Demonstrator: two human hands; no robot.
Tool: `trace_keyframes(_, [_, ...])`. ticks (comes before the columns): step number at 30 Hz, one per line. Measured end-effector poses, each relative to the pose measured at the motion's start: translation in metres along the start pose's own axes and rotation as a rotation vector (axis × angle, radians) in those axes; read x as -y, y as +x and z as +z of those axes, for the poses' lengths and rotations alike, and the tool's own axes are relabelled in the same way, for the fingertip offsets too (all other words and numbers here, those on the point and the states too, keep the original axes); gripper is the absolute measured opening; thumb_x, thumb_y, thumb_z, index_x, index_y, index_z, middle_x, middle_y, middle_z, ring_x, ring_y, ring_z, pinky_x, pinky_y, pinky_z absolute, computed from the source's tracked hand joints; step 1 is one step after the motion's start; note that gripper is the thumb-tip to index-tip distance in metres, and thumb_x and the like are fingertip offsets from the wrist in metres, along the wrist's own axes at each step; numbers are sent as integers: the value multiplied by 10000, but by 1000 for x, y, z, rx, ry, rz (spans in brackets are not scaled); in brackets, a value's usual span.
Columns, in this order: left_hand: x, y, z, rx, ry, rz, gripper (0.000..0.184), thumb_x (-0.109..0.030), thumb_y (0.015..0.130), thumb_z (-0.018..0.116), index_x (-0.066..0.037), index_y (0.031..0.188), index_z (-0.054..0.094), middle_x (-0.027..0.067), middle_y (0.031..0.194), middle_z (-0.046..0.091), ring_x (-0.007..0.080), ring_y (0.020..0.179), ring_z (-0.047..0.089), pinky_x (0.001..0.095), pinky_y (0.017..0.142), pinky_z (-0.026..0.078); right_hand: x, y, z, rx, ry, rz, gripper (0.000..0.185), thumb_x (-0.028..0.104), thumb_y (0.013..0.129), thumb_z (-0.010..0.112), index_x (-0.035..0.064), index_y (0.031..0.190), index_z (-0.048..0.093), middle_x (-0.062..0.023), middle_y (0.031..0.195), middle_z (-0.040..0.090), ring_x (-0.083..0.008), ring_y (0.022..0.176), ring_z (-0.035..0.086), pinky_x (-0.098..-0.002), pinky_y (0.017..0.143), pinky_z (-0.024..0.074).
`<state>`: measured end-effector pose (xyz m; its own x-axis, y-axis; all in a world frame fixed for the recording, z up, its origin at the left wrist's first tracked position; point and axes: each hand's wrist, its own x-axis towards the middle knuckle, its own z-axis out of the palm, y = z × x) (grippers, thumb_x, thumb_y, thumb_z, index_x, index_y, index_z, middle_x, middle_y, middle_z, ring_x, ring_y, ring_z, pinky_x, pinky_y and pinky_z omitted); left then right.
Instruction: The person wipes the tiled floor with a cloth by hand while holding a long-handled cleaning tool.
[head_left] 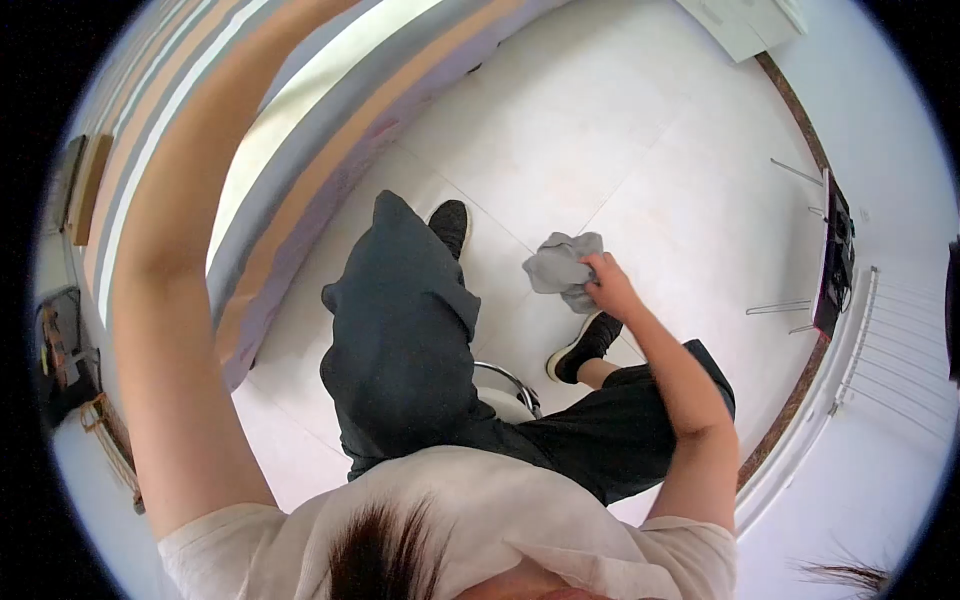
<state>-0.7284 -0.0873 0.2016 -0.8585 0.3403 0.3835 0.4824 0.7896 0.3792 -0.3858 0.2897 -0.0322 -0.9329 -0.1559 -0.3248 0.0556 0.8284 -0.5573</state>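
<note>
My right hand [612,288] is closed on a bunched grey cloth [560,265], holding it above the floor near my right shoe [587,345]. The cloth hangs in loose folds, and its exact kind does not show. My left arm [175,250] stretches forward over the striped bed cover [300,220]. Its hand lies beyond the top edge of the view, so I cannot see what it touches.
Pale floor tiles [560,110] lie around my black shoes. A round seat with a chrome rim [508,374] shows between my legs. To the right are a dark panel with metal legs [832,255] and a white wire rack [900,350]. A white cabinet [740,25] stands at the far end.
</note>
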Motion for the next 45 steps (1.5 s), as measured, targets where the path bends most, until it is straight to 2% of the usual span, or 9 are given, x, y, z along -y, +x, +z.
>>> trace_keyframes(2, [-7, -12, 9, 34, 123, -25, 230, -262, 852, 535, -45, 924, 509, 218, 850, 588, 401, 818, 556, 456, 707, 423, -3, 13, 31, -61, 44, 16, 428, 1, 695, 587, 118, 1099, 502, -198, 980, 474, -382, 926, 503, -429, 804, 441])
trace_keyframes(19, [-4, -8, 117, 37, 688, -42, 297, -338, 860, 541, -44, 887, 507, 183, 821, 576, 350, 813, 554, 442, 703, 425, -47, 70, 192, 43, -341, -196, 563, 268, 748, 646, 319, 1276, 458, -111, 1434, 255, -301, 1331, 219, -580, 1021, 225])
trace_keyframes(27, [64, 3, 136, -292, 728, 466, 344, -411, 773, 610, -72, 743, 562, 85, 613, 571, 281, 505, 573, 369, 411, 445, -217, 171, 65, -399, -397, 117, 421, 205, 830, 561, 220, 1247, 507, -195, 1318, 393, -352, 1203, 394, -492, 995, 301])
trace_keyframes(30, [70, 3, 134, -319, 763, 522, 335, -407, 772, 608, -80, 734, 542, 76, 611, 554, 291, 509, 564, 384, 417, 440, -242, 205, 17, -616, -183, 366, 402, 58, 791, 532, 102, 1190, 528, -195, 881, 566, -354, 844, 543, -440, 750, 440])
trace_keyframes(32, [72, 2, 133, -295, 759, 509, 323, -395, 771, 607, -81, 740, 537, 78, 614, 552, 295, 518, 565, 395, 426, 441, -223, 212, 14, -799, -148, 305, 387, 46, 790, 523, 88, 1175, 537, -194, 891, 562, -355, 835, 542, -439, 738, 439])
trace_keyframes(35, [67, -3, 127, -245, 740, 449, 297, -367, 773, 605, -79, 755, 536, 84, 620, 559, 299, 532, 573, 408, 441, 446, -151, 194, 44, -611, -202, -40, 291, 87, 833, 502, 74, 1119, 558, -199, 986, 566, -340, 864, 543, -430, 752, 436])
trace_keyframes(36, [66, -4, 126, -236, 738, 435, 291, -360, 775, 602, -78, 755, 535, 85, 623, 561, 302, 534, 574, 412, 443, 447, -102, 190, 58, -404, 194, 310, 265, 173, 883, 482, 91, 1125, 551, -192, 1007, 566, -337, 907, 538, -423, 782, 434])
trace_keyframes(39, [69, -6, 126, -221, 749, 416, 247, -318, 789, 571, -90, 836, 489, 96, 703, 549, 298, 596, 575, 405, 484, 456, -56, 146, 147, -256, -179, -383, 325, 244, 874, 474, 164, 1178, 555, -167, 1244, 476, -324, 1129, 450, -439, 936, 354])
trace_keyframes(45, [96, -6, 123, -120, 890, 369, 298, -215, 825, 486, -131, 1076, 350, 127, 939, 505, 279, 776, 573, 371, 600, 484, -55, 147, 173, 76, -324, -406, 420, 159, 820, 520, 269, 1226, 527, -99, 1397, 324, -297, 1290, 296, -553, 1038, 206])
